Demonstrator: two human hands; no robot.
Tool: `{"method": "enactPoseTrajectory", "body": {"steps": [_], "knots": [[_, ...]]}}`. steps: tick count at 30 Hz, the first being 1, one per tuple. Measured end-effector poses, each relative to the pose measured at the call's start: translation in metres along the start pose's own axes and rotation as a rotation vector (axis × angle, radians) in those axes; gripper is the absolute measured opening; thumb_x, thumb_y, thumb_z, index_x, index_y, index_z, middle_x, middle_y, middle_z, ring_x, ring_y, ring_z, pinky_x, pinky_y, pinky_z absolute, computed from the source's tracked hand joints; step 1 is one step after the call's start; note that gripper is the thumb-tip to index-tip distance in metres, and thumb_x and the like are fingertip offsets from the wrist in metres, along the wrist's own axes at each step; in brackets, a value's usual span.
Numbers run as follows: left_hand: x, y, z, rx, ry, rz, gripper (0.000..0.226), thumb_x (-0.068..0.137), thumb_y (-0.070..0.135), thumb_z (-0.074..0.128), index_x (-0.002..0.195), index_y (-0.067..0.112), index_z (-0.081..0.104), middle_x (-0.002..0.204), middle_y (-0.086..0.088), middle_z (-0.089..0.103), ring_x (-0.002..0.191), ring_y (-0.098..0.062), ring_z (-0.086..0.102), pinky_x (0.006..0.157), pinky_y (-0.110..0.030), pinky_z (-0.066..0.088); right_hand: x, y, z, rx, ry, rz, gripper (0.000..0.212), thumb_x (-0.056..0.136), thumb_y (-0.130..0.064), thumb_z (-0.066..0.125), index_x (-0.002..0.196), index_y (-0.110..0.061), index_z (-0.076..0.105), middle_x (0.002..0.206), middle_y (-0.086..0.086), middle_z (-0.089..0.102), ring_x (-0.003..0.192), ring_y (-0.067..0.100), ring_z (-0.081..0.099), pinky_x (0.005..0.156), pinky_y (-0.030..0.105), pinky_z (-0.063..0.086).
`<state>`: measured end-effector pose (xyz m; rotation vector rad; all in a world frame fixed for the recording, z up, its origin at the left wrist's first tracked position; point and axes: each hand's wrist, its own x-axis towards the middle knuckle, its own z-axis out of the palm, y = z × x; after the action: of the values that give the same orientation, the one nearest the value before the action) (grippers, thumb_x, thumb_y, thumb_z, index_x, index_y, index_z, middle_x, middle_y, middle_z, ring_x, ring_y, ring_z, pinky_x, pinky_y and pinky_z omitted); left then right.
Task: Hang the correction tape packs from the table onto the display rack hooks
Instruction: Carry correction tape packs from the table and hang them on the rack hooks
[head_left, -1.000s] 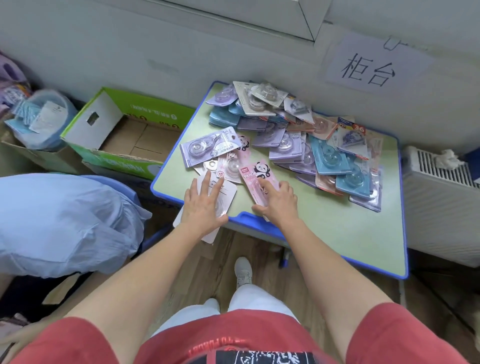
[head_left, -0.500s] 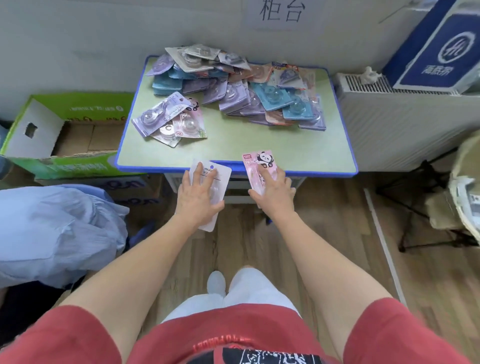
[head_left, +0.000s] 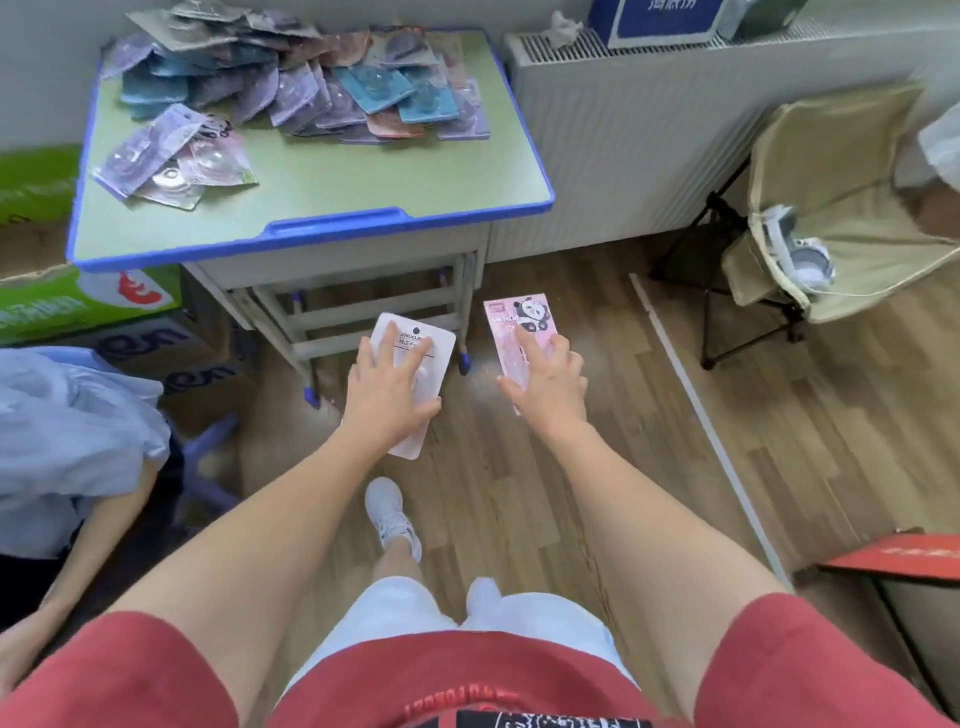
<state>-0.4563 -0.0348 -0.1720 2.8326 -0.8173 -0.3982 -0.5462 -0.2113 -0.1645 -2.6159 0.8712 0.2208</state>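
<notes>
- Left hand (head_left: 389, 397) gripped one white pack (head_left: 422, 332), marked "JINUO".
- Right hand (head_left: 548, 387), apart, gripped one pink pack (head_left: 511, 316), marked "PANDA".
- Pile (head_left: 311, 88) on table (head_left: 337, 179): too blurred to count.

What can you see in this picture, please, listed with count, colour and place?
white pack: one, white, in left hand, above the floor
pink panda pack: one, pink, in right hand
loose packs: many, purple, blue and orange, heaped on table's far side
table: one, green with blue edge, ahead
radiator: one, white, right of table
folding chair: one, beige, far right
green box: one, green, left of table
shoe: one, white, on wood floor
left hand: holds white pack
right hand: holds pink panda pack
</notes>
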Motion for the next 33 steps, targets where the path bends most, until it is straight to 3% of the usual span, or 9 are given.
{"method": "enactPoseTrajectory", "body": {"steps": [9,25,33], "knots": [[-0.07,0.083,0.047,-0.006,-0.004,0.261,0.071,0.078,0.041,0.066,0.143,0.029,0.04,0.154,-0.011,0.021,0.129,-0.04,0.027,0.101,-0.046,0.038,-0.121,0.096,0.007,0.076,0.047,0.224,0.066,0.091,-0.046,0.056,0.149,-0.033,0.026,0.143,0.01,0.027,0.122,0.032,0.033,0.093,0.042,0.038],[-0.242,0.214,0.11,0.068,-0.183,0.827,0.071,0.08,0.046,0.063,0.143,0.033,0.034,0.156,-0.011,0.013,0.13,-0.038,0.023,0.095,-0.04,0.037,-0.407,0.186,0.07,0.404,0.383,0.94,0.068,0.088,-0.042,0.061,0.148,-0.034,0.029,0.145,0.008,0.027,0.122,0.033,0.033,0.098,0.042,0.035],[-0.368,0.344,0.153,0.103,-0.206,1.012,0.078,0.079,0.044,0.064,0.147,0.036,0.026,0.158,-0.008,0.006,0.138,-0.04,0.015,0.106,-0.043,0.031,-0.545,0.288,0.073,0.42,0.595,1.183,0.068,0.087,-0.037,0.064,0.146,-0.035,0.032,0.147,0.008,0.028,0.128,0.036,0.032,0.099,0.044,0.037]]}}
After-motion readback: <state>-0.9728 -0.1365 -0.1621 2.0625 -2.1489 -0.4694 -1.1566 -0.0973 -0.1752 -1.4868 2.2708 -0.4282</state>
